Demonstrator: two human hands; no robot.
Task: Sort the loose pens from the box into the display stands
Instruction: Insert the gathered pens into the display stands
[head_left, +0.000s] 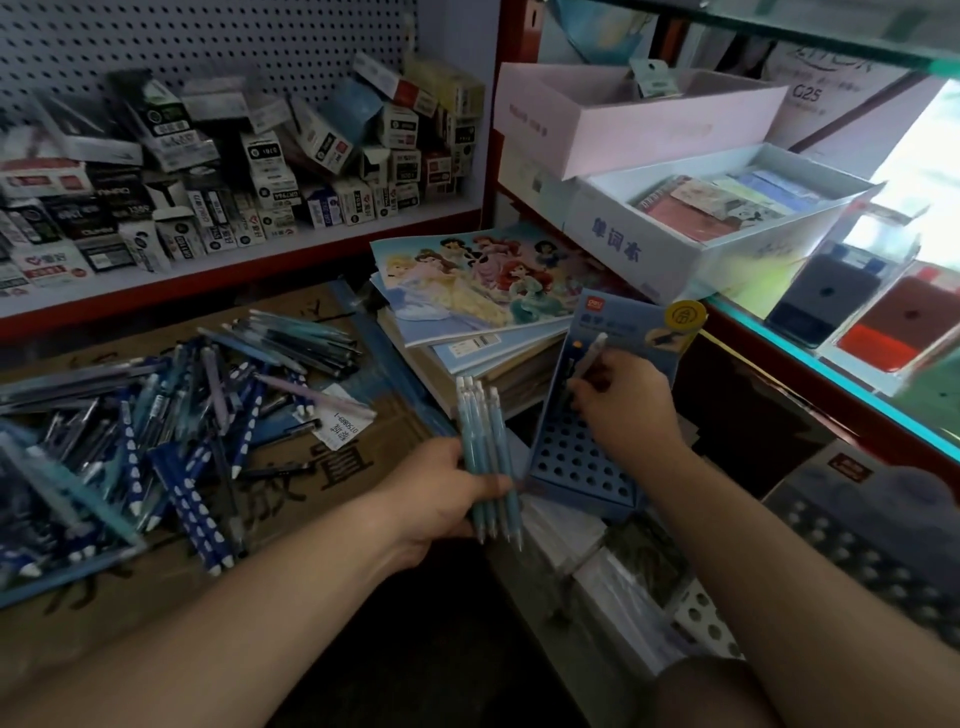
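Note:
My left hand (441, 499) grips a bundle of several light blue pens (485, 447), white caps up. To its right stands a blue display stand (582, 462) with rows of round holes and a printed back card. My right hand (623, 410) pinches a single pale pen (592, 356) over the stand's far rows, its lower end hidden behind my fingers. A heap of loose blue and patterned pens (171, 415) lies on flattened cardboard (322, 467) to the left.
A stack of notebooks (478, 291) with a cartoon cover sits behind the stand. Shelves hold small refill boxes (234, 171) at left and open cartons (701, 208) at right. A grey holed stand (872, 551) lies at lower right beside a glass counter edge (831, 364).

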